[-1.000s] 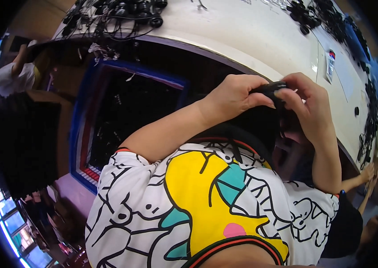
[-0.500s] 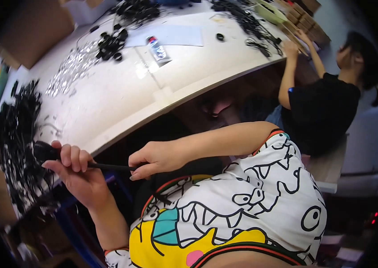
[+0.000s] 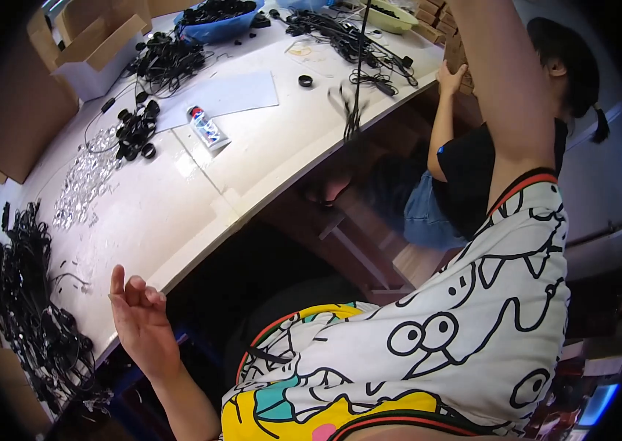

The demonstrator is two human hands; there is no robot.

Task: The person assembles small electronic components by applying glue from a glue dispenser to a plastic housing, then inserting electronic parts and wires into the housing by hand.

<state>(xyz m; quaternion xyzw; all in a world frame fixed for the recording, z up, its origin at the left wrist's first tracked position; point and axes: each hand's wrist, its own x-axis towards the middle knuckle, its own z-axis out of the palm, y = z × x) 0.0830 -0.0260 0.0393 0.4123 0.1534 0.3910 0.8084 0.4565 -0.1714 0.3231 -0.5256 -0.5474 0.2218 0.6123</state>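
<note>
I am holding my left hand (image 3: 143,320) empty, fingers loosely curled and palm towards me, near the edge of the white table (image 3: 142,220), beside a heap of black cables (image 3: 35,309). I am lifting my right arm (image 3: 509,88) beyond the upper border, so I cannot tell how that hand is gripping; a black cord (image 3: 359,70) is hanging from above, its lower end dangling by the table's edge.
</note>
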